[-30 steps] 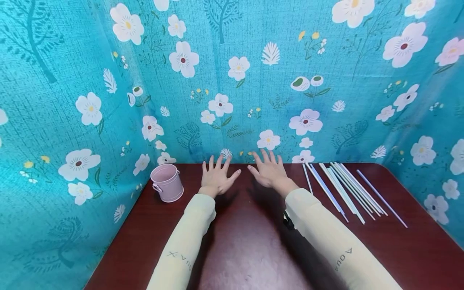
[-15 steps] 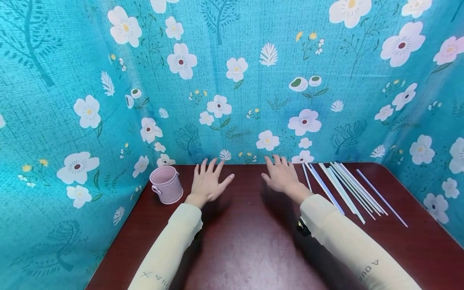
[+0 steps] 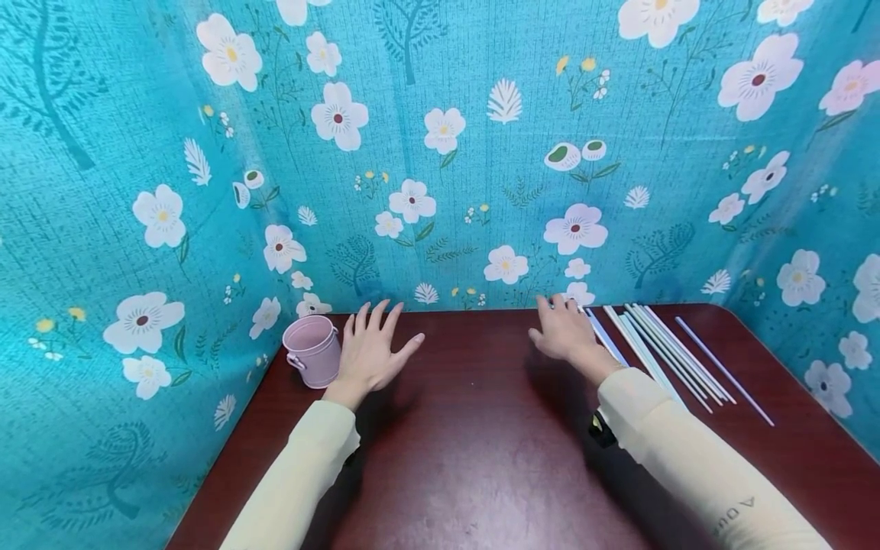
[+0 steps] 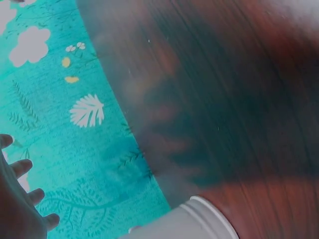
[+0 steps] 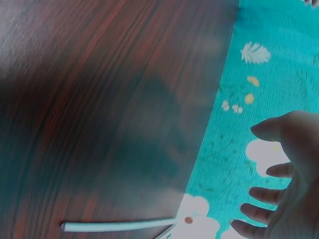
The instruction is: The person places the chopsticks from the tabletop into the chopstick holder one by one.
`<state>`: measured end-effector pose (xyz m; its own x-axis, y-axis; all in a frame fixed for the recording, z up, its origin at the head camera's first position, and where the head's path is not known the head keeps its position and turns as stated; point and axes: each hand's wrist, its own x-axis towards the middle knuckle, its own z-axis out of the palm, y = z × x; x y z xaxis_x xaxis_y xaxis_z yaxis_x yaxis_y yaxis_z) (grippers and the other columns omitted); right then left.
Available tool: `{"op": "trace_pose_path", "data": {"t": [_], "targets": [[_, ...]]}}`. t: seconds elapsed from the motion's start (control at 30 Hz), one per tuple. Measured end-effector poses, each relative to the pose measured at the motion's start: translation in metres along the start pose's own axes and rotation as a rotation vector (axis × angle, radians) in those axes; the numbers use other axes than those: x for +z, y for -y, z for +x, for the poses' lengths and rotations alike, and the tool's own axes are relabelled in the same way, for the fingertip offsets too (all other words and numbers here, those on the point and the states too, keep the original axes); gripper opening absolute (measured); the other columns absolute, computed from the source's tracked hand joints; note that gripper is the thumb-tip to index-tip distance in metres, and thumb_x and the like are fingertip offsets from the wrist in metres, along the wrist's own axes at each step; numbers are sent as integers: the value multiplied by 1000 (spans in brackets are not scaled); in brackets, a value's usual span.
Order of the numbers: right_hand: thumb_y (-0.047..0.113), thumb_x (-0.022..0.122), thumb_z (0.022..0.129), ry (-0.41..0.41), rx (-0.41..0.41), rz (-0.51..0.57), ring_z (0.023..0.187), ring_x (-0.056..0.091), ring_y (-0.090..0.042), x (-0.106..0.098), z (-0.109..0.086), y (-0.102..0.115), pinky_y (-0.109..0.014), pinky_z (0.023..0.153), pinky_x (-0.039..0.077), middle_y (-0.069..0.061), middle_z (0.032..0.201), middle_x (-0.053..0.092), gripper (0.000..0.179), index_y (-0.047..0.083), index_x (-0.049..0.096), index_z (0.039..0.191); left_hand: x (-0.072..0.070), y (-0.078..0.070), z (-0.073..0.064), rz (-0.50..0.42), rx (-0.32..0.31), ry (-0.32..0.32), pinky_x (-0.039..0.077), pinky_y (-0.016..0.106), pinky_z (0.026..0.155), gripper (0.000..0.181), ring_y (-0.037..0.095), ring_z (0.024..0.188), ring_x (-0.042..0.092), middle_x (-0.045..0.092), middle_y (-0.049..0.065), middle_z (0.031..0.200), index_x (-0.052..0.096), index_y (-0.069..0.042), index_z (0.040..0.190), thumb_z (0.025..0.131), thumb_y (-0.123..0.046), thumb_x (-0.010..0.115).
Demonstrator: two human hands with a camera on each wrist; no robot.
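A small pinkish-lilac bucket [image 3: 312,353] with little side handles stands at the back left of the table. My left hand [image 3: 371,353] hovers just right of it, fingers spread, holding nothing; in the left wrist view the bucket's pale side [image 4: 184,224] shows at the bottom. Toward the back right, several thin sticks [image 3: 663,347] in white, pale green and lilac lie side by side. Held above the left end of these sticks, my right hand [image 3: 565,330] has relaxed fingers and covers part of them. One pale stick [image 5: 119,225] shows in the right wrist view, apart from the fingers.
The dark red wooden table [image 3: 467,451] ends at the back against a turquoise flowered cloth [image 3: 412,153], which also hangs along the left and right sides. A single lilac stick [image 3: 725,371] lies a little right of the others.
Both hands have moved apart: my left hand leftward to beside the bucket, my right hand rightward over the nearest sticks. The bucket and the sticks have stayed in place.
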<state>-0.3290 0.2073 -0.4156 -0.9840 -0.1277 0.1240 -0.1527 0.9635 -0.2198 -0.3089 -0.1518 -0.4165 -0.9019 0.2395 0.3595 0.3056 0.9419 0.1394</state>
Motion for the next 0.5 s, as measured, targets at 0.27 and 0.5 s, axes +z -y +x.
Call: {"op": "trace_pose_path", "data": {"t": [0.27,0.5], "targets": [[29,61,100,87,121,120,134,32,-57,-2,-2,-33,-70,99,40,-38,150,31,74,-8,27,155,-12,21,-13,-36,-40,-38,18,67,117,85,40,150,22,33,9,162,35,-25,160,94,-79,40],[28,59,100,138,172,124,135,28,-61,3,-2,-55,-72,100,39,-42,151,23,77,-11,22,155,-22,39,-25,-60,-94,-46,17,70,116,86,42,150,19,32,12,162,33,-21,160,93,-74,47]]}}
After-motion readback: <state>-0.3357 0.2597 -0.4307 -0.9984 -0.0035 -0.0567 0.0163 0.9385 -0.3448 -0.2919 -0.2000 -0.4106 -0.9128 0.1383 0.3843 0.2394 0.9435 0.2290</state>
